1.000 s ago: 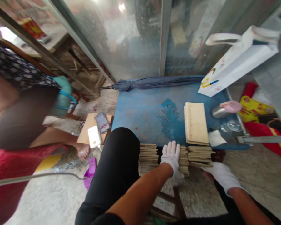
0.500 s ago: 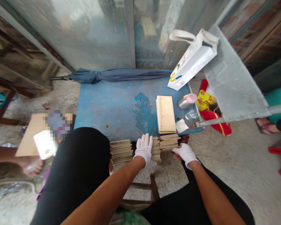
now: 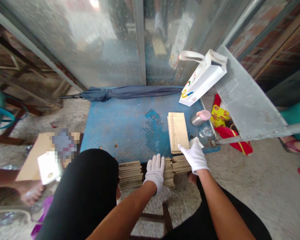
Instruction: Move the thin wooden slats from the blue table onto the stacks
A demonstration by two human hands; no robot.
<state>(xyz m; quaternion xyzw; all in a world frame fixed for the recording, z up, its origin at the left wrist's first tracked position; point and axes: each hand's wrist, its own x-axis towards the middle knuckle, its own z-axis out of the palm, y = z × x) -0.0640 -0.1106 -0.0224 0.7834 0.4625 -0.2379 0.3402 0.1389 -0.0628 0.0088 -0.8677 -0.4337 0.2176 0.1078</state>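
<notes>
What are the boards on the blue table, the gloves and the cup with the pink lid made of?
The boards look like plain wood, probably unvarnished: they're pale, dull and have darker streaks. The gloves seem to be soft white cloth, maybe cotton, since they don't shine. The cup looks like shiny metal, because it's silvery; its smooth pink lid could be plastic.

Before you: one blue tabletop, scuffed; at its far edge, reflective framed panels carrying a bright glint. Past its right edge, one brick wall; beneath you, rough grey floor.
</notes>
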